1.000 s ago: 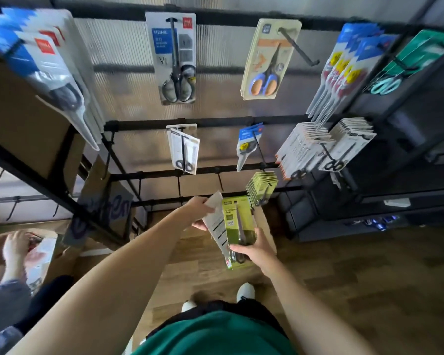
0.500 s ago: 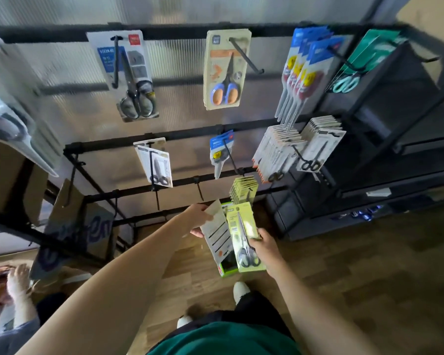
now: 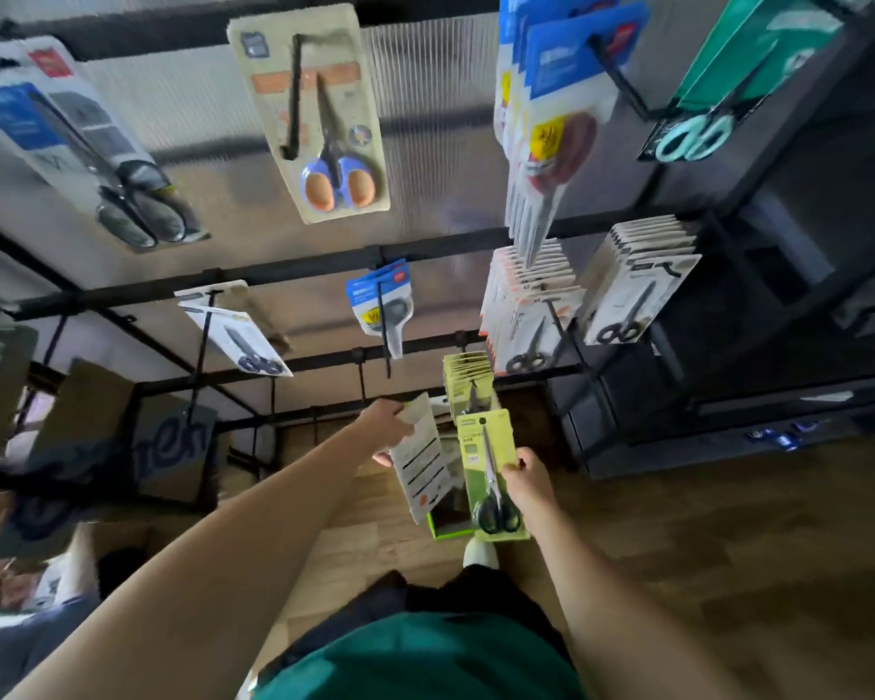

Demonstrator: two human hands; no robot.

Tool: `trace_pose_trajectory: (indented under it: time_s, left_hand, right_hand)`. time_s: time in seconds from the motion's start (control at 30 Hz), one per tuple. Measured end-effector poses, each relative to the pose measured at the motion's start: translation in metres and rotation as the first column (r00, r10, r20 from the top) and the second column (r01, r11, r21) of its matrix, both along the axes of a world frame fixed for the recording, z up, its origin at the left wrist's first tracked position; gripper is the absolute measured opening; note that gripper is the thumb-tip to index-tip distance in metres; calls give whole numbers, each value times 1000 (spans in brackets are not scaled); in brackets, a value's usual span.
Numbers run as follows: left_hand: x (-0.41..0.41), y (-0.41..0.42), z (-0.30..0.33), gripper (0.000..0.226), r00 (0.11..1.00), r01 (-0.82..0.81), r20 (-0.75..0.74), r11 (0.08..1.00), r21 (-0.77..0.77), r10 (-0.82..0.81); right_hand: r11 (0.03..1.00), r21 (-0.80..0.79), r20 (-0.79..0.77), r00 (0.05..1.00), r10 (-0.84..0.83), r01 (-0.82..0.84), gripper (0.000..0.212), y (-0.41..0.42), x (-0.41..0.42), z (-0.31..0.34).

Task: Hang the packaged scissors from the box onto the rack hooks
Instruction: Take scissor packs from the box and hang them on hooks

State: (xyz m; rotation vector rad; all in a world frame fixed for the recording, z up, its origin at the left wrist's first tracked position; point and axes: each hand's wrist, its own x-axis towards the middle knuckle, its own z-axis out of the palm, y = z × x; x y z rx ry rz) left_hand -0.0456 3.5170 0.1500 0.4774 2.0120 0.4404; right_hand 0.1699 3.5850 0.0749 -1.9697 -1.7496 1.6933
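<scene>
A green-carded pack of scissors [image 3: 491, 472] is pinched at its right edge by the right hand [image 3: 529, 479], fingers curled round the card, just below the row of matching green packs [image 3: 468, 384] already hung on a low hook of the black rack [image 3: 294, 275]. Immediately left of that held pack, a white-backed pack [image 3: 420, 459] is held at its top corner by the left hand [image 3: 387, 421], the grip pressed onto the card with thumb and fingers. Behind and below the two held packs, the edge of a green box [image 3: 448, 527] is seen; what supports it cannot be told.

Above the held green pack, other stock is displayed on the rack: a blue-topped pack [image 3: 382, 305] on the middle bar, two thick rows of white packs [image 3: 531, 305] to its right, a beige card with orange-handled scissors [image 3: 319, 113] on the top bar, and blue packs [image 3: 551, 108] beside it. To the far left of the held packs, a cardboard box [image 3: 122, 437] is leaned against the frame. Wooden flooring [image 3: 703, 548] is seen below, and part of another person [image 3: 1, 588] is visible at the lower left edge.
</scene>
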Motion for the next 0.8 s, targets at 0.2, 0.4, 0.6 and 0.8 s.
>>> trace_pose_trajectory:
  time_s: [0.2,0.4,0.6,0.8]
  left_hand:
    - [5,33,-21,22,994,-107,-36,994,-29,106]
    - [4,49,-33,24,993,-116,-39,991,-71,114]
    - [-2,54,-40,33,993,-118,-33,989,-88,115]
    - [-2,55,-42,34,993,-113,-36,990,-87,110]
  right_hand:
    - [999,-40,-16,1000,21,-22,34,54,-23,-36]
    - [996,-79,12,999,31,-30,42,80,-45,-61]
    - [993,-79,55,994,91,-87,50,89,-56,-74]
    - [993,-76,84,991,100,-94,56,91,-60,-81]
